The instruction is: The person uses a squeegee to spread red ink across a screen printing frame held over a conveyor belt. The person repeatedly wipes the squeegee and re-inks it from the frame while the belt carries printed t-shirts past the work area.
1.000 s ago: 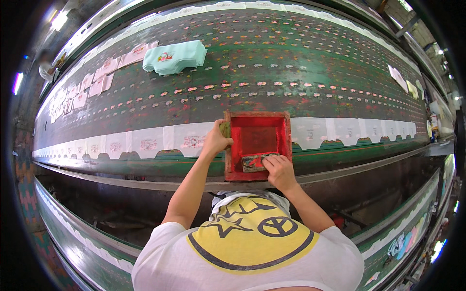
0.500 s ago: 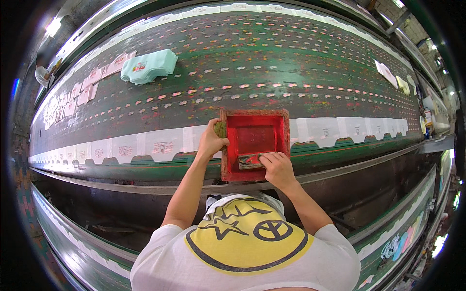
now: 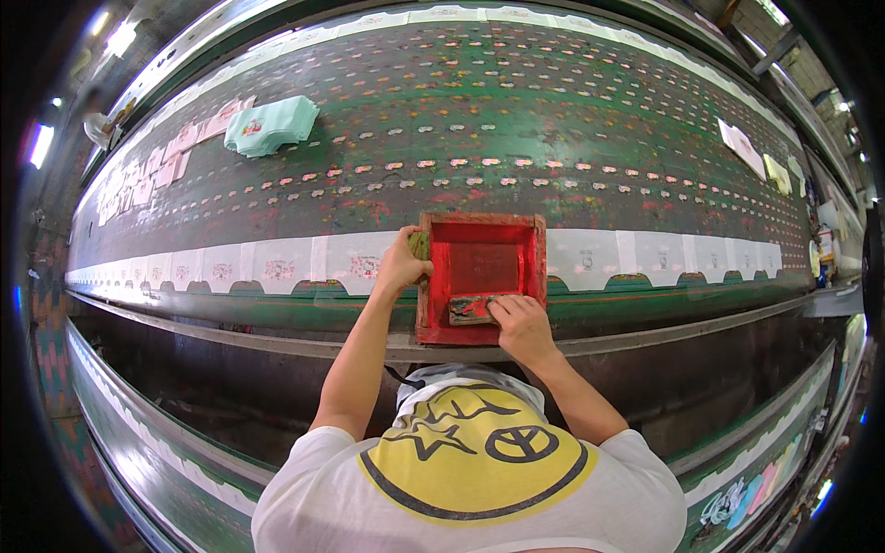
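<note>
A wooden screen-printing frame [image 3: 539,263], stained red, sits over a row of white fabric pieces [image 3: 230,265] at the table's near edge. Red ink coats its inner walls and mesh [image 3: 489,256]. My left hand [image 3: 401,267] is closed around the frame's left side, beside a greenish-yellow patch. In my right hand [image 3: 524,330] is a short, ink-smeared squeegee [image 3: 467,311], gripped at its right end and resting inside the frame near the close rim. Fabric left of the frame bears reddish prints; on the right, the marks look faint and grey. The fabric directly beneath is hidden.
The long green table [image 3: 387,212] carries rows of small printed marks. A mint-green fabric stack [image 3: 270,126] and pink pieces [image 3: 171,169] lie far left, white pieces [image 3: 740,147] far right. Another person [image 3: 98,127] is at the far left. A rail [image 3: 627,345] runs along the near edge.
The frame, with both hands on it, has shifted right along the fabric row, uncovering another reddish print on its left. The squeegee stays near the frame's close side.
</note>
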